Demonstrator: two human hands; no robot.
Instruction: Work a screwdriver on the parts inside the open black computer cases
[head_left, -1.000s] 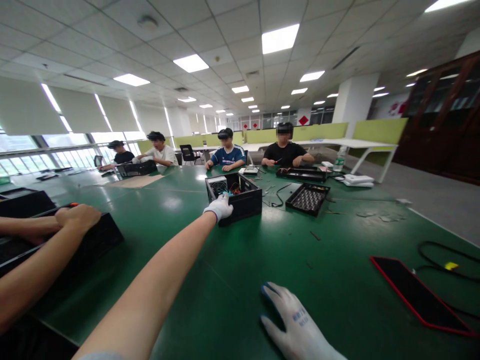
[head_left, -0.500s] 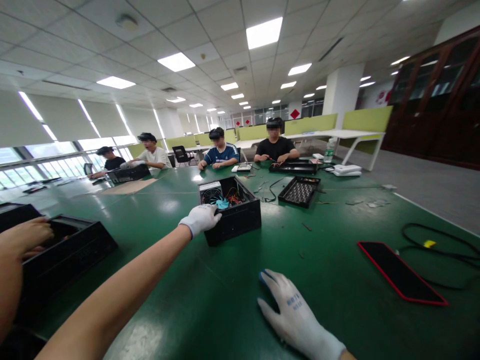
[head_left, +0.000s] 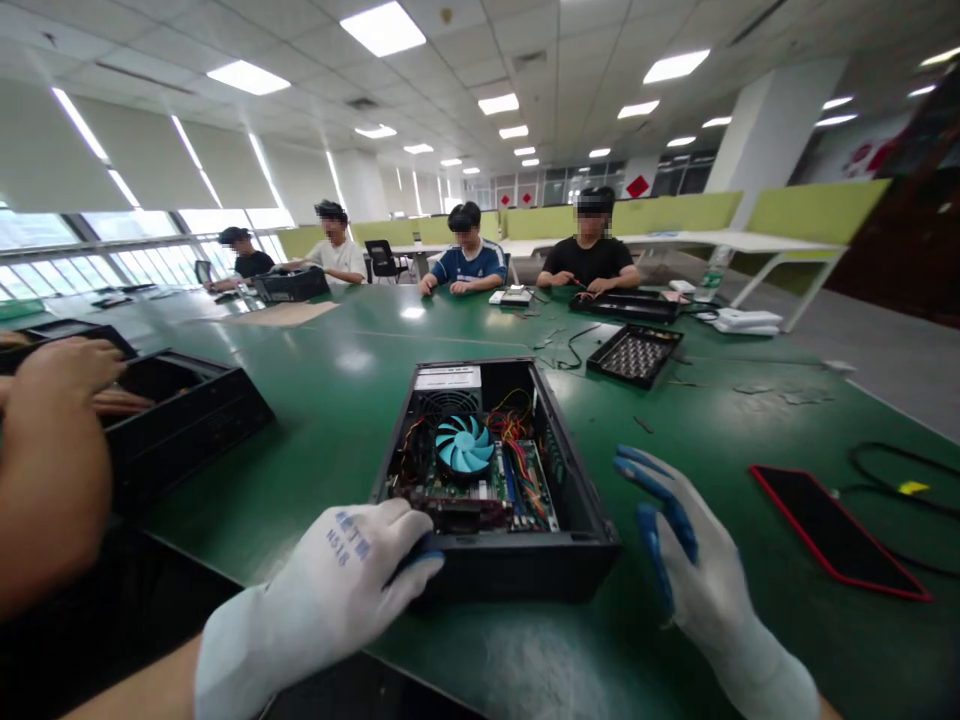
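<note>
An open black computer case [head_left: 517,570] lies on the green table in front of me. Inside it show a light-blue fan [head_left: 465,445], coloured wires [head_left: 514,425] and a circuit board. My left hand [head_left: 337,580], in a white glove with blue fingertips, grips the case's near left edge, thumb outside. My right hand [head_left: 694,560], gloved alike, hovers just right of the case with fingers apart, touching nothing.
At the left, a person's bare arms [head_left: 60,440] reach into another black case [head_left: 202,410]. A red-edged black pad [head_left: 836,530] and a cable lie right. Beyond are a black tray [head_left: 636,355] and several seated people.
The case has come much nearer with my left hand on it, and its inside shows more. My right hand has risen and moved right. The view has tilted down.
</note>
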